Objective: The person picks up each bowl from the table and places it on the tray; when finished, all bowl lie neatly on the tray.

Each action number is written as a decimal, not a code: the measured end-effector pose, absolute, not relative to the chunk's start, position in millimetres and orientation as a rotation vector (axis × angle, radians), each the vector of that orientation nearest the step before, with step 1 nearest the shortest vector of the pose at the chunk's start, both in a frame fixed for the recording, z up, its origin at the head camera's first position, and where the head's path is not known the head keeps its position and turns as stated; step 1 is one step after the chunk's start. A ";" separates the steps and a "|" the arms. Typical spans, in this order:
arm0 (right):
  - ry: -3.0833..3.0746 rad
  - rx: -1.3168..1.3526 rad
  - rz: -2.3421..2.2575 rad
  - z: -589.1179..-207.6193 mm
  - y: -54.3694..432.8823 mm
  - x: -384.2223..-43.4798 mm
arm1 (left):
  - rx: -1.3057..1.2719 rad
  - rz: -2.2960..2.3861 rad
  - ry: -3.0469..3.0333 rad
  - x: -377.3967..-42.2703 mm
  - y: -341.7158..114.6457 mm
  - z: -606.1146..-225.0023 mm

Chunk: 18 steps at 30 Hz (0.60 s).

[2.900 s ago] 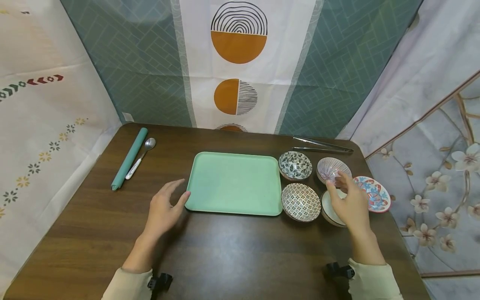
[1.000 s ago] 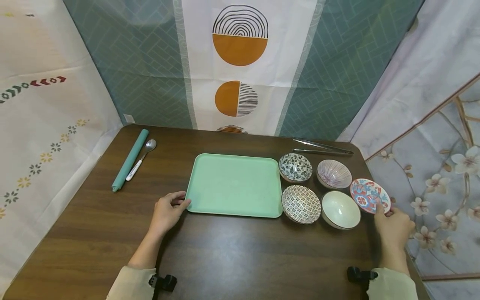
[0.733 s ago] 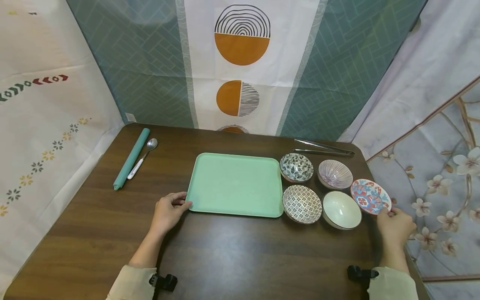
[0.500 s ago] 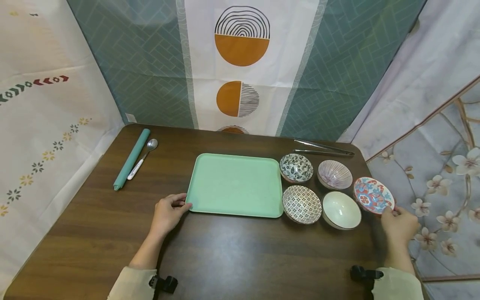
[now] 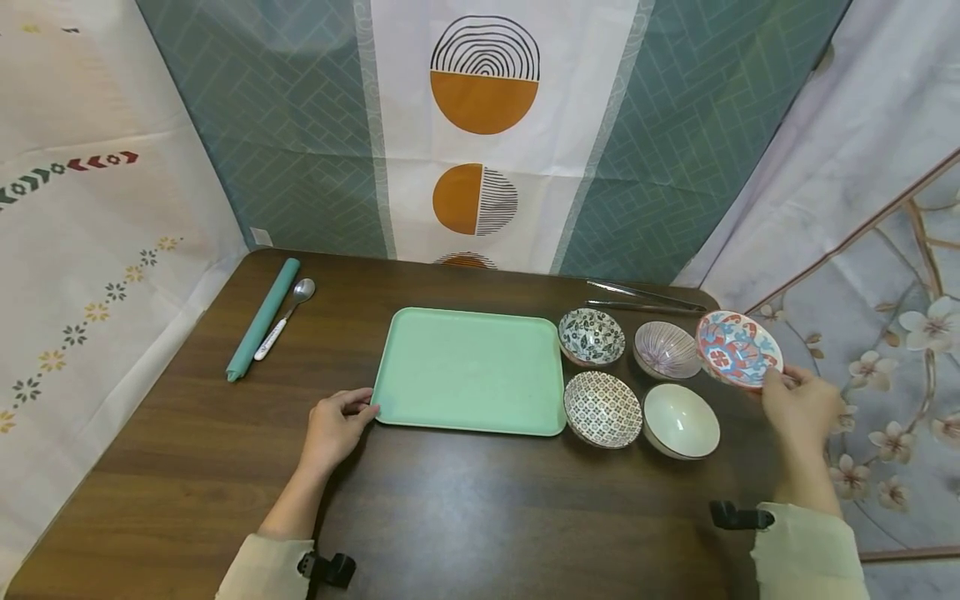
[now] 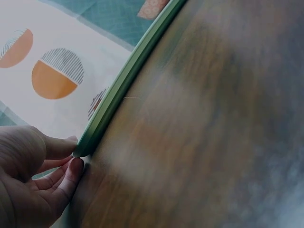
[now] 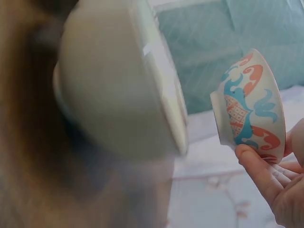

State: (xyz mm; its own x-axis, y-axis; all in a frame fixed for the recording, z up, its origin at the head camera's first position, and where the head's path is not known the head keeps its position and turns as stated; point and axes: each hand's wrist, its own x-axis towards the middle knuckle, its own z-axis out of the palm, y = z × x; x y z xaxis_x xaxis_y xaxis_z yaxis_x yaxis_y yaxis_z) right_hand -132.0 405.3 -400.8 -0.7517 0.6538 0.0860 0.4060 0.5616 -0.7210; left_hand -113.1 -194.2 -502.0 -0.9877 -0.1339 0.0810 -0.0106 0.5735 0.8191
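My right hand (image 5: 802, 406) pinches the rim of a red-and-blue patterned bowl (image 5: 738, 348), thumb on one side and fingers on the other. The right wrist view shows this bowl (image 7: 251, 107) raised, with its painted side facing the camera. At the near left corner of the light green tray (image 5: 468, 371), my left hand (image 5: 334, 427) pinches the edge between thumb and fingers. The left wrist view shows that grip on the tray's rim (image 6: 128, 76) close up. A plain cream bowl (image 5: 681, 421) stands nearest below the held bowl.
Right of the tray stand a black floral bowl (image 5: 591, 337), a brown-patterned bowl (image 5: 603, 408) and a purple-striped bowl (image 5: 667, 350). Metal tongs (image 5: 645, 297) lie behind them. At the left lie a rolled teal cloth (image 5: 262, 321) and a spoon (image 5: 286, 318).
My right hand has come from above the cream bowl to the red-and-blue bowl, taken its rim and lifted it away from me. My left hand has closed on the tray's corner.
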 end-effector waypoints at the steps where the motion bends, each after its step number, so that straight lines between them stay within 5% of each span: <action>1: -2.445 -0.838 1.012 -397.8 401.0 -135.0 | 0.126 -1.378 -2.674 -113.2 -194.3 -502.3; 18: -2.514 -0.268 1.260 -378.2 310.9 -175.1 | 0.136 -1.391 -2.689 -114.9 -196.5 -503.3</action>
State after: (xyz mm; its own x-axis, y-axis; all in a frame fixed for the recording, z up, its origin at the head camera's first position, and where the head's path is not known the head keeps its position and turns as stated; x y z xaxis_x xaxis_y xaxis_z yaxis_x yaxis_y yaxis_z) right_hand -175.1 310.9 -378.2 -0.9327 0.3037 0.1946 0.0259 0.5945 -0.8037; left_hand -114.9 -196.5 -503.3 -0.9898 -0.1304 0.0576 -0.0283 0.5757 0.8171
